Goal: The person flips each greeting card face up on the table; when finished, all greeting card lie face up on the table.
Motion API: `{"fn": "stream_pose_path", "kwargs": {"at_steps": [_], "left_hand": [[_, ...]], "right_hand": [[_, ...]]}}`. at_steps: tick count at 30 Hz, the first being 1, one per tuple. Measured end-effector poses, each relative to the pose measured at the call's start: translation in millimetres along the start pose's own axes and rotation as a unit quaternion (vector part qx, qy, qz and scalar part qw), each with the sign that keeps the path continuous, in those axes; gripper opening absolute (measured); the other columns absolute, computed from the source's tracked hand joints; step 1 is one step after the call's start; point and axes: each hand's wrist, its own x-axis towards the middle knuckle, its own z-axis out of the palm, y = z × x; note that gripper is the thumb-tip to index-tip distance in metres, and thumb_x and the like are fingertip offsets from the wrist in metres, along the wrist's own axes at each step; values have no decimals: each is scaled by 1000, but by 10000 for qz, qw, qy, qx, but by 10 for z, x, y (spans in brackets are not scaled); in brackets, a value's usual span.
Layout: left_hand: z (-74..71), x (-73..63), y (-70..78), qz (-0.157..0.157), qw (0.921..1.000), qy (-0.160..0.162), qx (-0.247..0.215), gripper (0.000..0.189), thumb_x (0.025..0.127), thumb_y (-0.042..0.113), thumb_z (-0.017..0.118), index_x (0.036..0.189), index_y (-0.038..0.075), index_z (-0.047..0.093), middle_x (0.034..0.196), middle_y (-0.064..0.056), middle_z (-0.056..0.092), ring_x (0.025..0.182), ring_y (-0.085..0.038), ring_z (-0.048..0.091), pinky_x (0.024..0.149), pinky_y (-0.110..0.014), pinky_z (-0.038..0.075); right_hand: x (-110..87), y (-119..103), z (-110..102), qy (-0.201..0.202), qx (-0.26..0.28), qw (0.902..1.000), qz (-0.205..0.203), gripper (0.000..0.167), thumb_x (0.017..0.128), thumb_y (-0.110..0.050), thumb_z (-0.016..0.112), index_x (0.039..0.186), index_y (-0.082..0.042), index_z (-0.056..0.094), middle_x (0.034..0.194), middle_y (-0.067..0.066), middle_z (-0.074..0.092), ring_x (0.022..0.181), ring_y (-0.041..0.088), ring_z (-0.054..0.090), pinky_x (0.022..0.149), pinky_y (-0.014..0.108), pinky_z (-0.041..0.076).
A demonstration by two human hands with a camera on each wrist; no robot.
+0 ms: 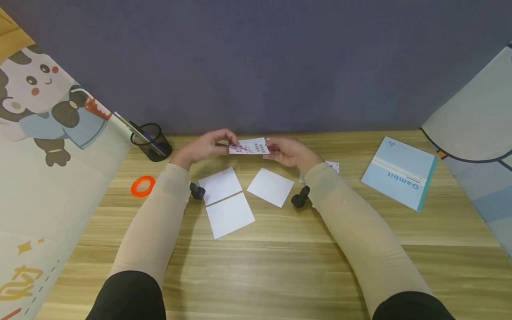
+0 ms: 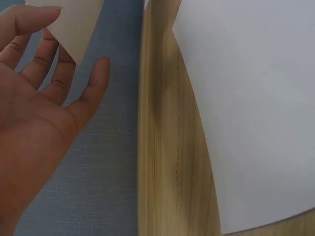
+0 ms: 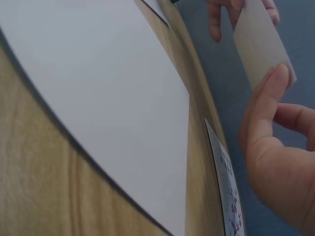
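Above the back of the table, both hands hold up a white card (image 1: 249, 147) printed with reddish blossoms and small dark marks. My left hand (image 1: 209, 146) pinches its left end between thumb and fingers. The right hand (image 1: 291, 152) grips the opposite end. In the left wrist view the plain back of the card (image 2: 81, 29) shows by the thumb. Below lie three blank white sheets: one at upper left (image 1: 220, 184), one at lower left (image 1: 230, 215) and one at right (image 1: 271, 186). Whether more than one card is held, I cannot tell.
Another blossom-printed card (image 1: 333, 166) lies partly hidden behind the right forearm. A black mesh pen cup (image 1: 158, 149) and an orange tape ring (image 1: 134, 186) are at left. A light blue notebook (image 1: 400, 171) lies at right. A grey-blue panel (image 1: 280, 66) bounds the back.
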Motion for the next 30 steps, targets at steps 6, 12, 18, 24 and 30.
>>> {"fn": "stream_pose_path", "kwargs": {"at_steps": [6,12,18,24,30], "left_hand": [[1,14,-1,101,9999,-83,2,33,97,-3,63,130,2,60,142,-16,59,133,-32,54,110,-34,44],[3,10,-20,74,9999,-107,-67,37,97,-3,64,133,2,59,145,-17,59,135,-35,53,113,-36,43],[0,9,-6,-16,9998,173,-75,37,97,1,64,134,4,61,151,-13,58,140,-32,53,117,-43,43],[-17,7,27,-417,9945,936,-194,49,102,19,70,148,14,54,160,-8,52,147,-30,51,127,-54,39],[-24,10,27,-1313,9781,1175,-1107,65,104,19,69,160,8,38,162,-17,45,139,-36,59,118,-47,52]], "right_hand": [[3,0,-9,63,-169,9998,9,38,107,3,51,144,11,50,118,19,67,86,19,77,99,32,63],[-9,-1,2,124,-383,9992,22,46,107,3,52,151,14,45,134,26,64,87,19,77,84,26,66],[-13,-4,17,224,-417,9989,-26,46,107,2,53,151,14,45,124,21,66,92,20,73,87,27,66],[-9,-10,29,253,-524,9983,-29,46,108,0,52,152,13,45,119,18,65,94,20,71,85,26,66],[-2,-12,33,286,-556,9980,-9,45,109,-2,53,151,11,46,120,18,65,95,21,71,86,27,66]]}}
